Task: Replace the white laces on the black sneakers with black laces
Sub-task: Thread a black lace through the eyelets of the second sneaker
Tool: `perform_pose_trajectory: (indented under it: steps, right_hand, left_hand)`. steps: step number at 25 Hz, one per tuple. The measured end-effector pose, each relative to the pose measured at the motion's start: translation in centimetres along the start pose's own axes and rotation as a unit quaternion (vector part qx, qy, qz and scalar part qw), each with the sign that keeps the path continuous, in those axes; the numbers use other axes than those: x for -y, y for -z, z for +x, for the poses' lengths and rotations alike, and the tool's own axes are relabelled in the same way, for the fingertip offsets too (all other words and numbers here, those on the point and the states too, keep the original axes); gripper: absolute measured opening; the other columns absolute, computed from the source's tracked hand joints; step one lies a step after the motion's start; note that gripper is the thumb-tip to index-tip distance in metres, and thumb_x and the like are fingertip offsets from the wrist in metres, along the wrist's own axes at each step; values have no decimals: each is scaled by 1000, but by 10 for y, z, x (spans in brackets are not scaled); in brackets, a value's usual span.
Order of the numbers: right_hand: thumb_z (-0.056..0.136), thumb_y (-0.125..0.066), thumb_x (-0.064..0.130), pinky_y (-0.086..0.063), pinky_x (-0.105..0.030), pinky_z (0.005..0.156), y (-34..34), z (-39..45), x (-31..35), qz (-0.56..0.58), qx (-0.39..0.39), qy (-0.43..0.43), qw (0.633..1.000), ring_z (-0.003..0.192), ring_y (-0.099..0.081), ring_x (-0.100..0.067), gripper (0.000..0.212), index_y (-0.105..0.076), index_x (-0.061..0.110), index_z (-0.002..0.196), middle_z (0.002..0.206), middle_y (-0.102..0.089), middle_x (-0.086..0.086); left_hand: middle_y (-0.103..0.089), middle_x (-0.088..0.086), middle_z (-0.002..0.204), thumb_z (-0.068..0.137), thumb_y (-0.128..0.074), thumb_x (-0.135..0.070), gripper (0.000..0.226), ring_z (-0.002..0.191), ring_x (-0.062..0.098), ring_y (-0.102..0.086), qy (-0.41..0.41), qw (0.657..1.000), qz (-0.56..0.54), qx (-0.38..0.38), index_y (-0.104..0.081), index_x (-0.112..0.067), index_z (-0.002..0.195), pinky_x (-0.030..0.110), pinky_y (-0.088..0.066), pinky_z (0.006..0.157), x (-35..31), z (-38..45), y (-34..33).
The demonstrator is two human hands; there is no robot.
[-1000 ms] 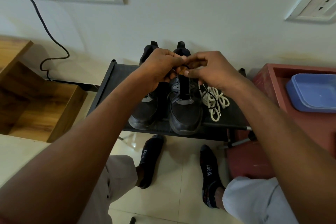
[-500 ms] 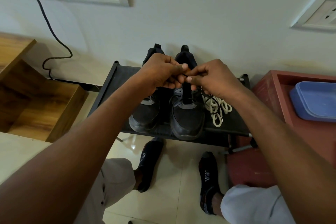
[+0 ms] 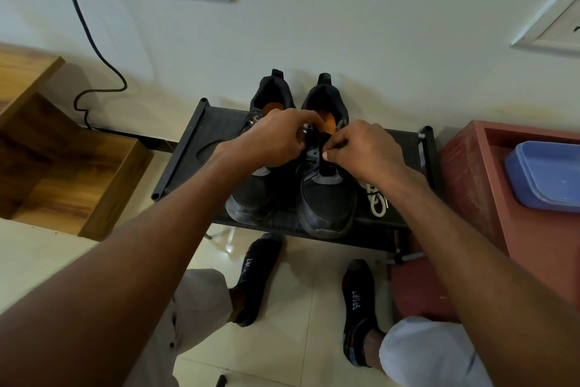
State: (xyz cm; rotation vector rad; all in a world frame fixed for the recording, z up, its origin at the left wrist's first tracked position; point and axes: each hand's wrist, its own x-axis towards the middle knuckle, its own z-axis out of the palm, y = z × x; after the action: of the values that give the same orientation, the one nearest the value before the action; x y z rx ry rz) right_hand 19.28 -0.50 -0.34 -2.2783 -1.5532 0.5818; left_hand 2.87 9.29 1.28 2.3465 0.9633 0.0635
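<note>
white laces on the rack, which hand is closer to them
Right. The right hand works at the tongue of the right sneaker, its wrist passing just above the white laces. The left hand is on the far side of that sneaker, farther from the laces.

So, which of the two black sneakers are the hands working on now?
The right sneaker, the one beside the white laces. Both hands meet over its tongue; the left sneaker lies partly under the left wrist.

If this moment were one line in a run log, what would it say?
step: lacing right black sneaker | left hand: pinching at tongue | right hand: pinching black lace | white laces: on black rack, beside sneaker
</note>
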Motion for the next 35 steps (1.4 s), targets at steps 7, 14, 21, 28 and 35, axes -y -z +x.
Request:
perform_pose_trajectory:
  steps: [7,14,21,28,35]
  right_hand:
    - [92,-79,32,-60,-37,89,-11,1,-2,97,18,-37,994,94,-71,-11,13,-82,35,104,100,-78,11]
    - [94,-76,35,-56,-32,71,-20,-4,4,42,-51,-31,997,83,-70,-16,7,-80,32,98,86,-75,7]
    - [97,-68,14,-50,-27,57,-17,2,10,210,54,-100,971,68,-63,-14,20,-80,27,105,75,-69,3]
    - [96,-71,25,-58,-35,73,10,-2,12,19,126,26,992,76,-67,-14,25,-74,31,120,83,-66,9]
    - [86,-83,41,-51,-34,81,12,-2,14,-18,-74,78,994,95,-61,-16,39,-70,32,122,109,-59,5]
  left_hand:
    - [-74,9,89,90,-62,7,56,81,24,-76,24,996,-84,7,-60,-27,134,46,-65,75,5,1,-1]
    - [-75,14,92,91,-62,5,54,81,29,-77,79,990,-114,-9,-42,-9,139,49,-64,76,11,7,-6]
    - [-77,11,82,90,-75,-4,7,75,21,-76,83,992,-91,-6,-72,-6,96,38,-65,77,6,3,-3]
    - [-57,-4,68,85,-84,-22,34,70,17,-55,62,998,-18,-14,-56,-22,65,27,-38,59,-3,3,-12]
    - [-72,13,83,95,-70,-14,21,73,21,-66,18,937,-324,-129,-60,-15,77,42,-52,65,-13,-3,29]
